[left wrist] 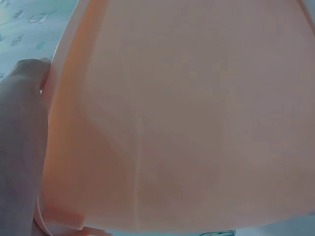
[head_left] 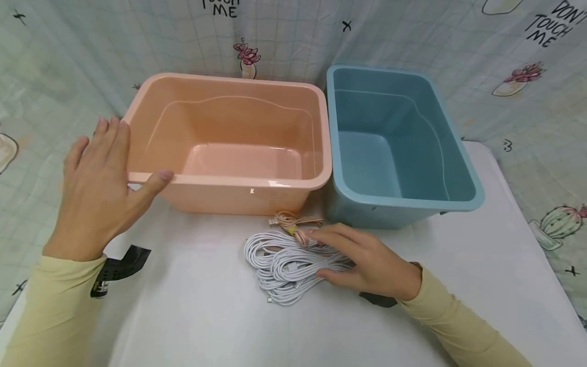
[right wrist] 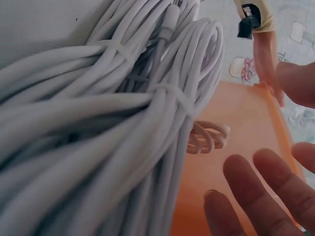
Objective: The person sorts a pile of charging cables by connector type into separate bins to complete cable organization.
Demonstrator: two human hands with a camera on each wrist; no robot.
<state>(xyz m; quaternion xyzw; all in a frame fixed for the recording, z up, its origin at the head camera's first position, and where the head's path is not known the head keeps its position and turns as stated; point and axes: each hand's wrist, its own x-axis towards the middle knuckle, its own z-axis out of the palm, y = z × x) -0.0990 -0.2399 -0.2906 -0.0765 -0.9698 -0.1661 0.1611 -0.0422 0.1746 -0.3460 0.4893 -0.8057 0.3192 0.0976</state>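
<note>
My left hand [head_left: 94, 188] rests on the left front corner of a peach plastic bin [head_left: 229, 196], fingers straight along its side rim and thumb over the front rim. The left wrist view is mostly filled by the bin wall [left wrist: 197, 108]. My right hand [head_left: 369, 262] hovers with loosely extended fingers at the right side of a pile of white coiled cables [head_left: 272, 267]. The right wrist view shows its fingers [right wrist: 256, 196] spread, holding nothing, beside the tied white coils [right wrist: 147, 103]. A small peach USB cable bundle [head_left: 293, 221] lies at the pile's back edge, near the right fingertips.
A blue bin [head_left: 403, 204] stands right beside the peach one, their rims nearly meeting. Both sit at the back of a white-covered table [head_left: 206, 316], in front of a printed curtain [head_left: 284, 35]. The cables lie just in front of the bins.
</note>
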